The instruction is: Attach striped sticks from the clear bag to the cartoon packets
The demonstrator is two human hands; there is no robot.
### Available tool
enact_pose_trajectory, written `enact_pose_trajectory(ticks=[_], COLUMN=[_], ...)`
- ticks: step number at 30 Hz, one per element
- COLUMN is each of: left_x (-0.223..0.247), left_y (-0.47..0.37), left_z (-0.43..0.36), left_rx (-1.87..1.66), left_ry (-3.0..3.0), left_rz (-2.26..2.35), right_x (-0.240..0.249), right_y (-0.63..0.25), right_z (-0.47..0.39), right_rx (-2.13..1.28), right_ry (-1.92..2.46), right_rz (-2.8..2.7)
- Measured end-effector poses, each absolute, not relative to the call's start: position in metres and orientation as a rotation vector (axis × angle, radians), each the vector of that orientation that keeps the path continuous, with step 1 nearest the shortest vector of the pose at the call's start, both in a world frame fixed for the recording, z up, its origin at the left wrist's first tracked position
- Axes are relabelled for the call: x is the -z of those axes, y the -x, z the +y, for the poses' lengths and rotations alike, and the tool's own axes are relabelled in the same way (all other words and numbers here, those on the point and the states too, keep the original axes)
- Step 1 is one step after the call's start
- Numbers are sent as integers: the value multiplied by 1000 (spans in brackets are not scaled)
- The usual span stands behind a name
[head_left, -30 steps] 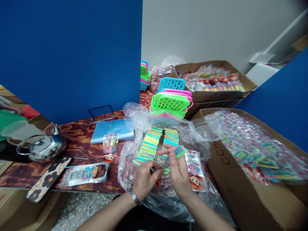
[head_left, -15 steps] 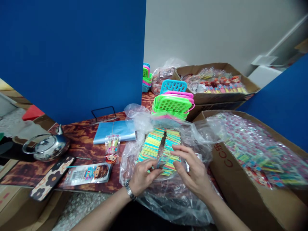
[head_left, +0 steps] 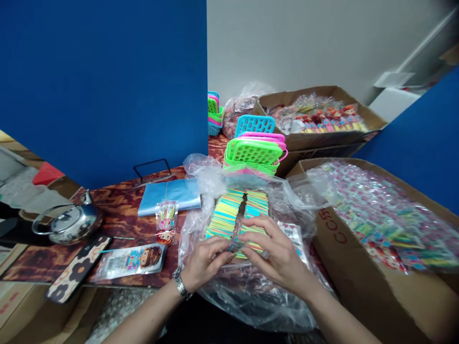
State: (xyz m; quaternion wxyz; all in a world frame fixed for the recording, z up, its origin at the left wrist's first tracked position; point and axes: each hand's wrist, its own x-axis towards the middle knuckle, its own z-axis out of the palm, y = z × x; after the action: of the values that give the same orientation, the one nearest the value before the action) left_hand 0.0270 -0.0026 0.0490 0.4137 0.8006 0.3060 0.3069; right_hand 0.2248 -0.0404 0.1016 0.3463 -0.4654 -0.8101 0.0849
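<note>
Pinched between the thumb and fingers of my left hand [head_left: 206, 263] is a small clear plastic bag [head_left: 235, 244], partly hidden by the fingertips. My right hand [head_left: 276, 253] meets it from the right, its thumb and a bent finger closed on the bag's edge while the index finger stays stretched. Below and beyond both hands lie thin coloured sticks [head_left: 224, 215] in yellow, blue and green, stacked in two rows with a dark gap between. A crumpled clear plastic sheet [head_left: 258, 306] surrounds the sticks. Beside my right hand, a printed packet [head_left: 292, 234] rests on the sheet.
On the left are a kettle [head_left: 73, 222], a flower-patterned case [head_left: 79, 270], a printed pouch [head_left: 132, 260], a filled stick packet [head_left: 166, 222] and blue film bags [head_left: 168, 196]. Stacked baskets [head_left: 254, 150] stand behind. Cartons [head_left: 337, 239] of packets flank the right, and a blue panel [head_left: 107, 95] rises behind.
My right hand has moved left and closed on the small bag. My left hand has shifted slightly left and down with it. The printed packet at right shows more.
</note>
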Motion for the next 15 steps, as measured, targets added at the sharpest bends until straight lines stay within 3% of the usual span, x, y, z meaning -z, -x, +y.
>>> enact_pose_trajectory(ticks=[9, 15], left_x=[-50, -36], left_y=[-17, 61], left_z=[-4, 43], left_rx=[-794, -936], left_ry=[-1996, -1754], left_rz=[840, 1455], right_x=[-91, -60], right_y=[-226, -297], right_z=[-41, -38], right_rx=[-411, -304], right_ry=[1220, 1629], right_rz=[-2098, -1789])
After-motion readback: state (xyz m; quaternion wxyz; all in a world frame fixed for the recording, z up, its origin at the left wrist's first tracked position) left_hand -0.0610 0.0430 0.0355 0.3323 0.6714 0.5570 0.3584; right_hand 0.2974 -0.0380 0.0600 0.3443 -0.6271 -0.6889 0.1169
